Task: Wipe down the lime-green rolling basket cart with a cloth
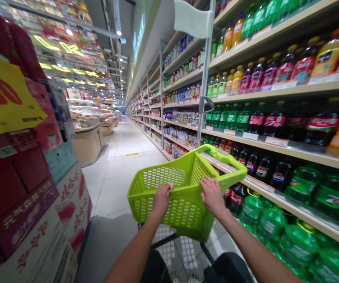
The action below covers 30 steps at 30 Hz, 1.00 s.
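A bright green plastic shopping cart (157, 202) with perforated walls stands sideways in front of me, its handle end to the right. My left hand (161, 197) is closed over the near rim, about midway along. A small pale bit shows at its fingertips, too small to name. Further right, my right hand (212, 195) grips the same rim close to the handle (233, 163), its fingers bent over the edge. The part of the basket floor behind the near wall is hidden. Dark cart legs show below.
Drink shelves (275, 92) line the right side, with big green bottles (275, 224) at the bottom. Stacked cartons (30, 196) and a yellow price sign (7, 94) stand close on the left. A tiled aisle (119, 137) runs ahead past display counters (88, 143).
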### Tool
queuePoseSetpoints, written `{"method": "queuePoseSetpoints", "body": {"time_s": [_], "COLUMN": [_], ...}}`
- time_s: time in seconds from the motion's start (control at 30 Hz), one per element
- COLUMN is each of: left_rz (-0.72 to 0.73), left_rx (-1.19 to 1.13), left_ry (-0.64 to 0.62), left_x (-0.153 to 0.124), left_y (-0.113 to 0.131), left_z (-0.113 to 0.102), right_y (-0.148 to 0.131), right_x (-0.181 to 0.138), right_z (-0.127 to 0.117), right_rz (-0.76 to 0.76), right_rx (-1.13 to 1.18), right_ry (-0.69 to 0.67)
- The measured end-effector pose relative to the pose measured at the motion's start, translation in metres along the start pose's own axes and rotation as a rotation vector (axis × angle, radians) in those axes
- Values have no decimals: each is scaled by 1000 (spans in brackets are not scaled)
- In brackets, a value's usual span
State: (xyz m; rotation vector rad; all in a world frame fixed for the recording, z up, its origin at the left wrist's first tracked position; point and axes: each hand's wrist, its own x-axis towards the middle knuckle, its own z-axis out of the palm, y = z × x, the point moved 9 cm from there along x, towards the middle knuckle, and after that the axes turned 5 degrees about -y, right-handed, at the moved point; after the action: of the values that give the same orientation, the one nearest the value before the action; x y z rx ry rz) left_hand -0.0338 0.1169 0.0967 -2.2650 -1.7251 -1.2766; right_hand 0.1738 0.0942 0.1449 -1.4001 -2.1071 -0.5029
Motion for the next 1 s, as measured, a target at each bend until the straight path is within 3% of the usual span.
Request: {"method": "queuePoseSetpoints", "body": {"time_s": [0.03, 0.13, 0.2, 0.27, 0.4, 0.47, 0.53, 0.63, 0.7, 0.77, 0.9, 0.97, 1.0], "left_rz": [-18, -235, -264, -195, 128, 196, 119, -164, -266, -232, 0, 36, 22], "left_rx": [6, 101, 121, 107, 32, 23, 57, 167, 187, 145, 27, 18, 27], "left_ry": [8, 188, 210, 163, 22, 5, 43, 204, 276, 279, 170, 160, 171], "left_x": [-2, -18, -24, -22, -8, -7, -11, -27, -35, -34, -17, -15, -17], "left_y": [-17, -77, -87, -66, 21, 33, 7, -64, -84, -68, 9, 19, 10], "left_z": [-9, -47, -51, -33, 21, 25, 8, -38, -51, -37, 21, 26, 20], "right_y": [0, -1, -1, -1, -1, 0, 1, 2, 2, 1, 0, 1, 1], "right_x": [-1, -1, -1, 0, 0, -1, -2, -3, -3, -2, -2, -3, -3], "right_z": [1, 2, 1, 1, 1, 1, 1, 1, 1, 2, 2, 2, 2], "right_rz": [-8, -17, -1, 17, -5, -24, -28, -16, 2, 16, -2, -23, -32], "right_rx": [2, 11, 16, 19, 13, 9, 8, 10, 12, 13, 10, 10, 11], "right_ry": [-2, 10, 22, 25, -1, -14, -17, 0, 15, 20, -5, -18, -22]}}
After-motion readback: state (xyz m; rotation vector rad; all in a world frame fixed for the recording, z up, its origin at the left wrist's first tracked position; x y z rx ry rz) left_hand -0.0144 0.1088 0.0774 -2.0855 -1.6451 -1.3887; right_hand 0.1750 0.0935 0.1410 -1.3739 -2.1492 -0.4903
